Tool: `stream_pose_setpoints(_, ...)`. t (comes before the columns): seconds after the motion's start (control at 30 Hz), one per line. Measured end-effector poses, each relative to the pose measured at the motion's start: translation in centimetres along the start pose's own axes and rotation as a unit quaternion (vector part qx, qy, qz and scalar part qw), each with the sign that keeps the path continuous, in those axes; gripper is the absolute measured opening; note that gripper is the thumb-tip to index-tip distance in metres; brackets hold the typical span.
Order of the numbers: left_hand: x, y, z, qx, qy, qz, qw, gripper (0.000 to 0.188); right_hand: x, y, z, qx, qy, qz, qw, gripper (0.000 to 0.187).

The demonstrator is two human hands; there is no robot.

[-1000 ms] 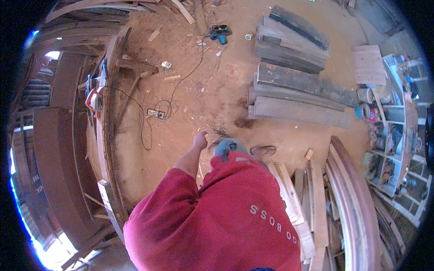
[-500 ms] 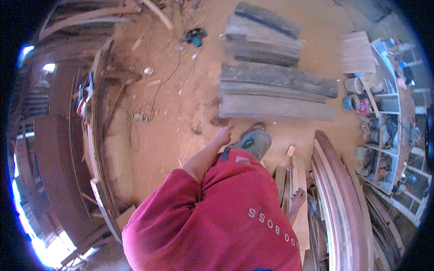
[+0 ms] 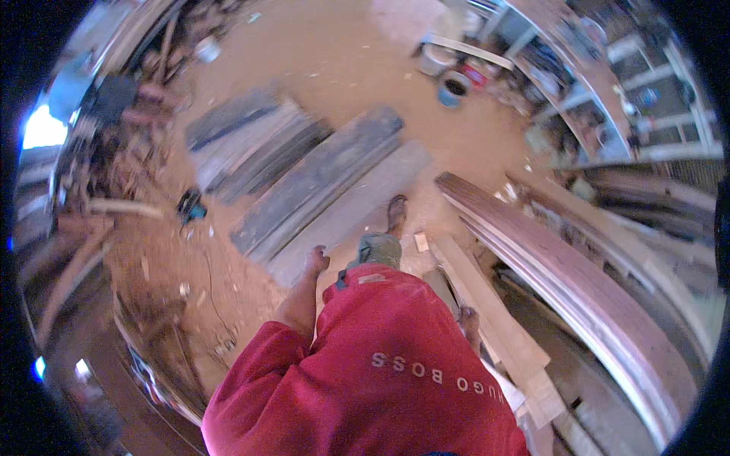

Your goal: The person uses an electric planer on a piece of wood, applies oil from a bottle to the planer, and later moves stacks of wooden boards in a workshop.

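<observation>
My left hand [image 3: 317,260] hangs low in front of my red shirt, beside the near edge of a grey plank [image 3: 353,213] on the ground. Its fingers are loosely bent and somewhat apart, and nothing shows in them. My right hand [image 3: 468,316] is down at my right side, over the pale boards [image 3: 487,304]. Blur softens its fingers, which look parted, and I see nothing held. One foot [image 3: 397,209] is forward beside the grey planks, which lie in two groups.
Long curved reddish-brown timbers [image 3: 563,281] run along my right. Shelving [image 3: 578,99] with clutter and a blue bucket [image 3: 453,89] are at the far right. A teal-and-black power tool [image 3: 192,206] and its cord lie on the ground left. Scrap wood [image 3: 129,144] is heaped at far left.
The view has swung right, so the planks and power tool appear farther left and tilted. My foot has stepped forward. Both hands remain low, with nothing visibly picked up.
</observation>
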State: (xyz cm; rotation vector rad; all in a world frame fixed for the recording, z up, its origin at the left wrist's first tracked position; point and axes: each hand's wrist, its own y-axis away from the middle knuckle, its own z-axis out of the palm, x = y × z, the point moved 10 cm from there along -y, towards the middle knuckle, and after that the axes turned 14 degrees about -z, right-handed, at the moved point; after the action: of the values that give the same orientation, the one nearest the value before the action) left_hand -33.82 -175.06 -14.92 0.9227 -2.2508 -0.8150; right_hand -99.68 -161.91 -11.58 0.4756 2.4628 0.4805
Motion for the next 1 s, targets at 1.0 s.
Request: stream_pose_setpoints(1.0, 43.8, 8.1, -4.9, -0.154, -0.164, 0.110, 0.968, 0.045, -3.0, -26.4, -15.0, 0.041, -0.109, -0.003, 0.993, 0.036)
